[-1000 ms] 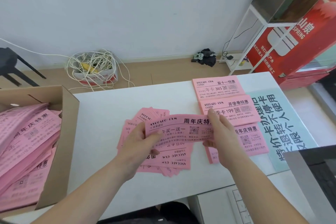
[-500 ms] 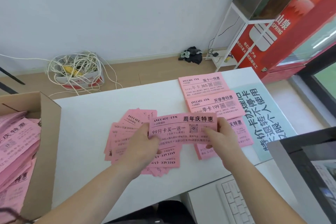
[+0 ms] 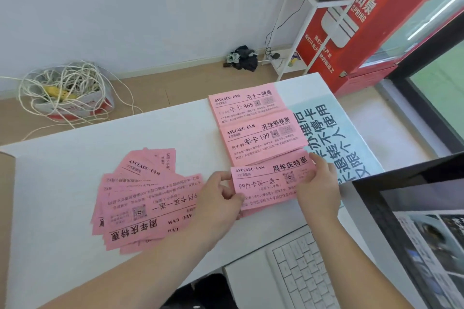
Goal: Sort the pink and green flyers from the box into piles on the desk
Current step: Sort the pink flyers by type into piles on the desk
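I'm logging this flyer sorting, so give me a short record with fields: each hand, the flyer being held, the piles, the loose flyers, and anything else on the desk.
left hand: pinches the left edge of the held flyer
right hand: holds its right edge
held flyer: pink, on or just above the near pile
sorted piles: three pink, in a column; far pile, middle pile, near pile
loose flyers: pink, fanned on the desk, left of the hands
green flyers: none in view
also on desk: keyboard, blue sheet
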The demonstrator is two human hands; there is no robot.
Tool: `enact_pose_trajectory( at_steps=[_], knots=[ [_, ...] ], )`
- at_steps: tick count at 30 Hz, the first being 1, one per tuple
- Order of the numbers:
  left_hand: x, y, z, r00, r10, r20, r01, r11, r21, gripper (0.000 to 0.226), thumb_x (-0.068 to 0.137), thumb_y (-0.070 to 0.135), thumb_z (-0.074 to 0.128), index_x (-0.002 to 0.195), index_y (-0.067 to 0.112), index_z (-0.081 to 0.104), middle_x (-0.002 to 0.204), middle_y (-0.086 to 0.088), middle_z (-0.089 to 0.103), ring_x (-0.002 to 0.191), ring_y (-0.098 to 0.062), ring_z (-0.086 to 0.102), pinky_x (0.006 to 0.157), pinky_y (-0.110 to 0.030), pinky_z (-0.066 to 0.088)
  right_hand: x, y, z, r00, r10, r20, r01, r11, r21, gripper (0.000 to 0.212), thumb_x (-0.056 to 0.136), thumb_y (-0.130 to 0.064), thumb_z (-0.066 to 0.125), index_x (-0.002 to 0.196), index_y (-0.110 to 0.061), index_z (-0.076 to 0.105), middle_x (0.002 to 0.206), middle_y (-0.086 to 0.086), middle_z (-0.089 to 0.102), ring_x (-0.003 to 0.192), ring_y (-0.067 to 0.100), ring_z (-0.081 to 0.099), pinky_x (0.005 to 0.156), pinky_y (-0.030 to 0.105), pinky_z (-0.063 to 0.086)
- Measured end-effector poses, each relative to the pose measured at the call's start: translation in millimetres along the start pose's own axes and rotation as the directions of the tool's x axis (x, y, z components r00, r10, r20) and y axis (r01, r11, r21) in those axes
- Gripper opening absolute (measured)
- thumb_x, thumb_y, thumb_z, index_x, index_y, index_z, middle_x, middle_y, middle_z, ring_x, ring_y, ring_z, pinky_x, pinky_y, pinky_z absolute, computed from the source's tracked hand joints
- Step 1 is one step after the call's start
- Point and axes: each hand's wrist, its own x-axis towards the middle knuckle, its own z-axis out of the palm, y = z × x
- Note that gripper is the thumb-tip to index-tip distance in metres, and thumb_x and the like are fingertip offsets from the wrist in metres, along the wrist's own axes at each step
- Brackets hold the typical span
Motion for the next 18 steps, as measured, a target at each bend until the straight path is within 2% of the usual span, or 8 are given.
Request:
enact_pose_trajectory(
  at_steps=[2, 6, 9, 12, 14, 16, 18],
  knots=[
    [4, -1, 7, 0.999, 0.032, -0.015, -0.031, 0.998, 0.049, 0.036, 0.089, 0.008, 0.073, 0.109, 0.034, 0.059, 0.082, -0.009, 0.070, 0.069, -0.021, 0.074, 0.072, -0.046, 0.063, 5, 2, 4, 1.000, -0.006, -0.019, 0.006, 1.000, -0.027, 0.051, 0.093, 0.003, 0.049, 0.139, -0.018, 0.057, 0.117, -0.002, 0.049, 0.093, 0.021, 0.052, 0.065, 0.032, 0.044],
    [4, -7, 14, 0.999, 0.028, -0.043, -0.027, 0.999, 0.039, 0.024, 0.093, 0.009, 0.070, 0.102, 0.030, 0.062, 0.079, -0.002, 0.070, 0.064, -0.018, 0.072, 0.072, -0.049, 0.063, 9, 4, 14, 0.998, 0.001, -0.062, -0.002, 1.000, -0.018, 0.052, 0.089, 0.008, 0.052, 0.136, -0.012, 0.061, 0.117, 0.003, 0.051, 0.106, 0.026, 0.052, 0.074, 0.033, 0.042],
    [3, -9, 15, 0.999, -0.006, -0.042, 0.006, 1.000, -0.001, 0.020, 0.097, 0.004, 0.064, 0.104, 0.023, 0.061, 0.081, -0.006, 0.071, 0.065, -0.020, 0.073, 0.071, -0.049, 0.063, 12, 8, 20, 0.997, -0.001, -0.072, -0.004, 0.998, -0.063, 0.053, 0.088, 0.008, 0.054, 0.137, -0.012, 0.060, 0.122, 0.009, 0.054, 0.114, 0.029, 0.049, 0.078, 0.033, 0.039],
    [5, -10, 13, 0.998, -0.042, -0.055, 0.041, 0.999, -0.017, 0.021, 0.094, 0.002, 0.067, 0.103, 0.016, 0.054, 0.084, -0.019, 0.070, 0.064, -0.022, 0.074, 0.066, -0.047, 0.064, 13, 7, 22, 0.996, -0.009, -0.084, 0.000, 0.994, -0.107, 0.049, 0.091, 0.003, 0.053, 0.137, -0.012, 0.060, 0.126, 0.012, 0.054, 0.118, 0.030, 0.044, 0.082, 0.033, 0.035],
    [5, -10, 10, 0.996, -0.058, -0.073, 0.056, 0.998, -0.026, 0.024, 0.092, 0.005, 0.070, 0.100, 0.016, 0.050, 0.082, -0.020, 0.068, 0.066, -0.026, 0.074, 0.066, -0.049, 0.063, 14, 5, 22, 0.996, -0.013, -0.084, 0.004, 0.995, -0.097, 0.045, 0.096, -0.001, 0.050, 0.139, -0.013, 0.059, 0.131, 0.014, 0.054, 0.121, 0.033, 0.044, 0.085, 0.035, 0.035],
    [4, -12, 5, 0.993, -0.040, -0.109, 0.045, 0.998, 0.042, 0.024, 0.090, 0.013, 0.073, 0.097, 0.020, 0.051, 0.084, -0.009, 0.067, 0.074, -0.024, 0.071, 0.073, -0.045, 0.061, 15, 5, 21, 0.998, 0.010, -0.058, -0.014, 0.998, -0.069, 0.045, 0.098, -0.006, 0.049, 0.142, -0.013, 0.056, 0.139, 0.013, 0.052, 0.127, 0.034, 0.043, 0.091, 0.041, 0.041],
    [-2, -13, 1, 0.992, -0.012, -0.124, 0.024, 0.995, 0.092, 0.021, 0.090, 0.018, 0.073, 0.098, 0.025, 0.055, 0.095, 0.001, 0.067, 0.084, -0.012, 0.067, 0.073, -0.030, 0.055, 14, 7, 19, 0.998, 0.054, -0.011, -0.055, 0.998, -0.036, 0.046, 0.100, -0.013, 0.048, 0.145, -0.015, 0.052, 0.146, 0.010, 0.048, 0.135, 0.032, 0.040, 0.104, 0.048, 0.042]
  ],
)
